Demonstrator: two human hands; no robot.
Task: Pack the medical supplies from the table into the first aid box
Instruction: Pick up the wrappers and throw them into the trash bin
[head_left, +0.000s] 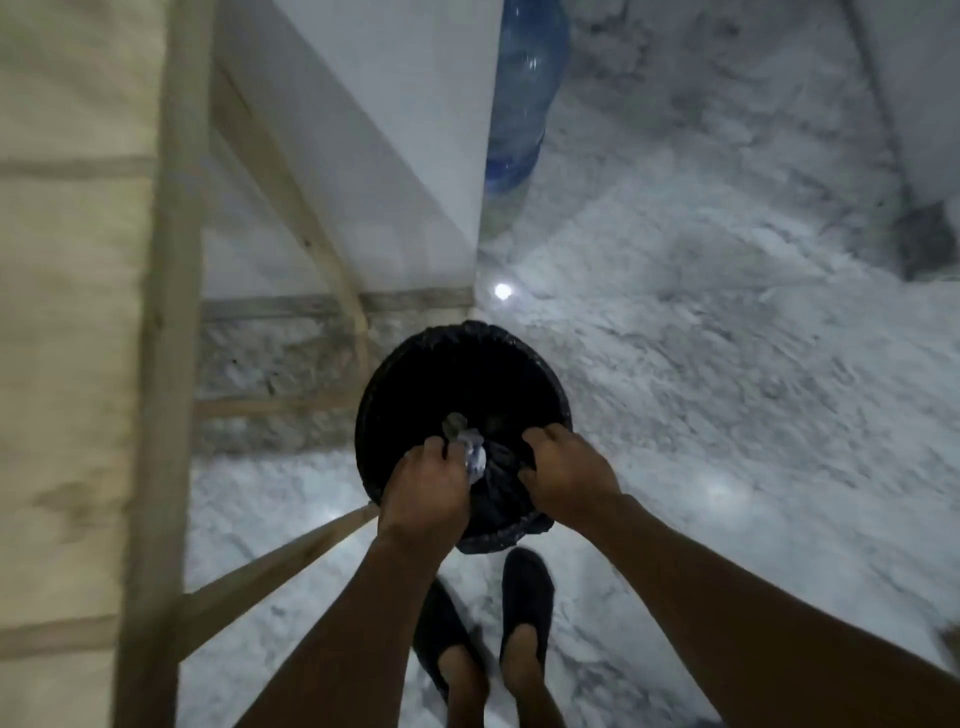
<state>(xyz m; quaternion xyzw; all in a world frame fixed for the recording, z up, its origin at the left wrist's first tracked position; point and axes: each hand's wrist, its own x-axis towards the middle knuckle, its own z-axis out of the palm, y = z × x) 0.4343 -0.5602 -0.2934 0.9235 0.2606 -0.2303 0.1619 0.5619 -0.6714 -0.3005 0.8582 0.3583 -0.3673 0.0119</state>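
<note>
I look straight down at a round black bin (415, 364) lined with a black bag, standing on the marble floor. My left hand (423, 486) is over its near rim and holds a crumpled clear-and-white wrapper (474, 457). My right hand (563, 470) is beside it, fingers curled over the dark bag folds inside the bin. A small grey scrap (453, 425) lies in the bin just beyond my left fingers. Neither the first aid box nor any supplies on a table are in view.
A wooden table (72, 312) with slanted legs fills the left side. A white wall corner (415, 156) rises behind the bin, with a large blue water bottle (524, 98) beyond it. My two feet in dark slippers (524, 587) stand just behind the bin.
</note>
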